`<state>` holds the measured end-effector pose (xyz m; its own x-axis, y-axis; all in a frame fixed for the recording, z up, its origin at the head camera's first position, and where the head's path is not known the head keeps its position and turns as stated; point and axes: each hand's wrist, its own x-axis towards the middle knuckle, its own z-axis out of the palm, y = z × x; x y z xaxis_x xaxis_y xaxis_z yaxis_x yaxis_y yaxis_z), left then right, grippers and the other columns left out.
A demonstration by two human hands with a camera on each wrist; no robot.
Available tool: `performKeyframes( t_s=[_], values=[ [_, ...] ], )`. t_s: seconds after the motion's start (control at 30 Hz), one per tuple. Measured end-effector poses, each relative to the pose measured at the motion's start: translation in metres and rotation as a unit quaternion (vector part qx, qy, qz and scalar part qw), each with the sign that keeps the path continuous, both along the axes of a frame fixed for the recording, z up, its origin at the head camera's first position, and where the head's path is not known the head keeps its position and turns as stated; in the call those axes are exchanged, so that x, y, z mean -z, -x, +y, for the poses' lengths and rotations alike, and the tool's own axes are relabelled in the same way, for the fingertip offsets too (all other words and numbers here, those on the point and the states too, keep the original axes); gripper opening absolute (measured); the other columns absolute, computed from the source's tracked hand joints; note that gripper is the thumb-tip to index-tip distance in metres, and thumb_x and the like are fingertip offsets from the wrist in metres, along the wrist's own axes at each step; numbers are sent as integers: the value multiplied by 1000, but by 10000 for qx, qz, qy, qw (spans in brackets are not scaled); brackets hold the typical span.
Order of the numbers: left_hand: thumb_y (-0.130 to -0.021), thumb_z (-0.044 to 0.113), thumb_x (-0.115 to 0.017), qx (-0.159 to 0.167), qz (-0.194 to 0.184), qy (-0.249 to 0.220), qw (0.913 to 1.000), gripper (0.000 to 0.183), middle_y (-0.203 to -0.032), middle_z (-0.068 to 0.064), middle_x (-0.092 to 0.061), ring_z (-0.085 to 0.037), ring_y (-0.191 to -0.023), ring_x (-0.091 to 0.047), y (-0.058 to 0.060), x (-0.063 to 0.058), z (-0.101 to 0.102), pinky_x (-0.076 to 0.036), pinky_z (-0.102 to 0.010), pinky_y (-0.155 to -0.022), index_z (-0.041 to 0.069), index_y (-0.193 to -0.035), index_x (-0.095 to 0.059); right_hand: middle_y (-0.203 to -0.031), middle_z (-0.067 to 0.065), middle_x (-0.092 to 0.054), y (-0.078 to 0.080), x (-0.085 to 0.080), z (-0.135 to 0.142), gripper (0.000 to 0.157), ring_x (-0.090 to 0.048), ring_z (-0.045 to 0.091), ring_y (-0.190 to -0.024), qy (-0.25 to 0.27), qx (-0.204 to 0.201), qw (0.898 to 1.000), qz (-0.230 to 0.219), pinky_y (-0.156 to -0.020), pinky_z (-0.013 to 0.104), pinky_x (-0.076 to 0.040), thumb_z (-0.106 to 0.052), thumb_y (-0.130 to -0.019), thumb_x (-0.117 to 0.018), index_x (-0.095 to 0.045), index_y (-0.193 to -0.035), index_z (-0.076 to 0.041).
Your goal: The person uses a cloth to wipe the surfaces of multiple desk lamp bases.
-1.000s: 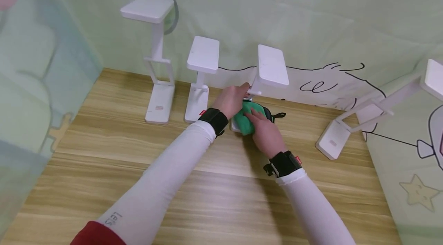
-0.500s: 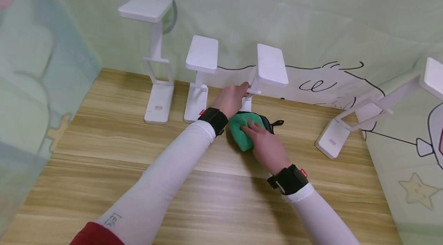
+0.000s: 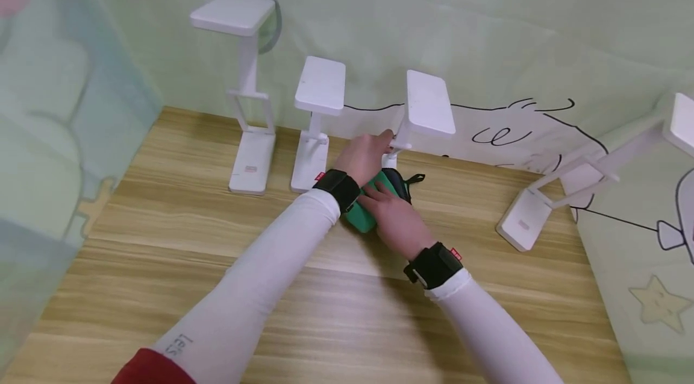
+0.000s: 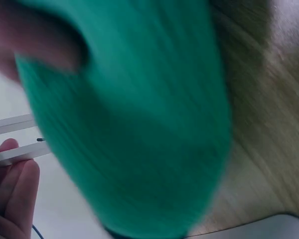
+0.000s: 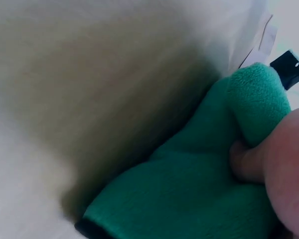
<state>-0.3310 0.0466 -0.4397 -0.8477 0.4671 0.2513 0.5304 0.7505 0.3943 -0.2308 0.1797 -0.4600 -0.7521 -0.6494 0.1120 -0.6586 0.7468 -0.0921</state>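
A white folding desk lamp (image 3: 430, 102) stands near the back wall, its base largely hidden. My left hand (image 3: 362, 158) grips the lower part of its arm; in the left wrist view, the curled fingers (image 4: 21, 191) hold a thin white bar. My right hand (image 3: 398, 221) holds a green cleaning cloth (image 3: 359, 216) with dark edging and a black loop, over the lamp's base. Part of the cloth lies behind my left wrist. Seen from the right wrist, the thumb (image 5: 249, 162) presses into the folded cloth (image 5: 174, 184).
Two similar lamps stand to the left, one close by (image 3: 320, 84) and a taller one (image 3: 234, 13). Another lamp (image 3: 523, 219) leans at the right. A printed fabric wall (image 3: 488, 28) runs behind the wooden tabletop (image 3: 336, 324).
My right hand first drew the cloth toward me along the lamp's base, then moved it left, close to my left wrist. My left hand keeps its grip on the lamp.
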Motion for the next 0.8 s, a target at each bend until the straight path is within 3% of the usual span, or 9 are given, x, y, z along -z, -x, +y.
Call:
performKeyframes(
  t_s=[0.17, 0.33, 0.47, 0.6, 0.8],
  values=[
    [-94, -1, -53, 18, -2, -87, 10000, 20, -87, -3, -64, -16, -70, -60, 0, 1, 1, -49, -31, -60, 14, -108, -54, -118, 7, -62, 22, 7, -1, 42, -54, 21, -109, 363, -95, 9990, 226, -86, 41, -53, 15, -77, -55, -65, -108, -12],
    [-94, 0, -54, -54, 33, -170, 9998, 18, -85, -2, -63, -15, -69, -58, -1, 0, 2, -49, -31, -59, 14, -105, -54, -113, 8, -59, 35, 11, 6, 32, -56, 21, -97, 734, 151, 9970, 211, -82, 41, -53, 12, -80, -61, -65, -102, -11],
    [-96, 4, -56, -59, -45, -79, 9999, 16, -87, 0, -63, -14, -72, -58, -2, -1, 2, -50, -29, -60, 16, -106, -54, -119, 9, -60, 42, 12, 13, 26, -59, 21, -94, 789, 386, 9959, 236, -82, 42, -54, 5, -85, -67, -66, -107, -9],
    [-97, 7, -57, -57, -156, 20, 9999, 15, -87, 1, -62, -13, -73, -58, -2, -2, 2, -50, -29, -61, 17, -108, -54, -131, 11, -58, 44, 10, 16, 34, -61, 24, -102, 701, 536, 9960, 133, -88, 45, -54, -2, -86, -71, -64, -118, -8],
    [-98, 10, -57, -74, -155, 83, 9998, 13, -90, 2, -64, -13, -74, -60, 1, -2, 2, -51, -29, -63, 17, -109, -54, -135, 11, -57, 43, 6, 15, 35, -63, 27, -101, 598, 770, 9952, -30, -88, 47, -54, 0, -88, -66, -63, -122, -8]
  ],
)
